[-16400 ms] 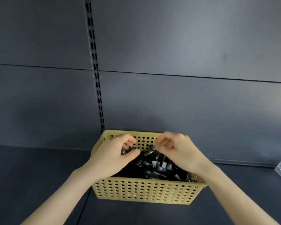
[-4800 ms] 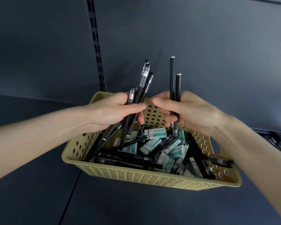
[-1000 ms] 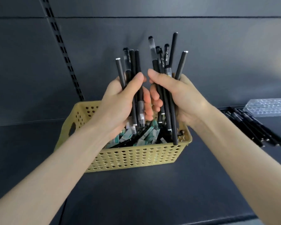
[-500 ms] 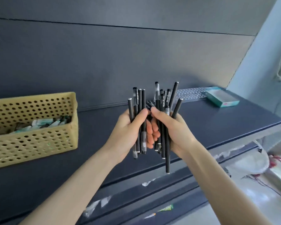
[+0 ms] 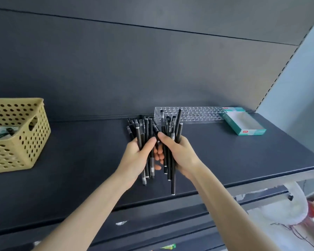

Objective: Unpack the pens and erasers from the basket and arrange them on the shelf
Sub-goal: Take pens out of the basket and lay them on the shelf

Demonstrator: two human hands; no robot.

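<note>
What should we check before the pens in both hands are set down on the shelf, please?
1. Left hand grips left bundle: ok.
2. Right hand grips right bundle: ok, though one long pen hangs lower than the rest.
3. Bare shelf around the hands: ok.
4. Clear rack behind the hands has free holes: ok.
5. All pens face the same way: cannot tell.
6. Basket emptied: not ok, packets lie inside.
</note>
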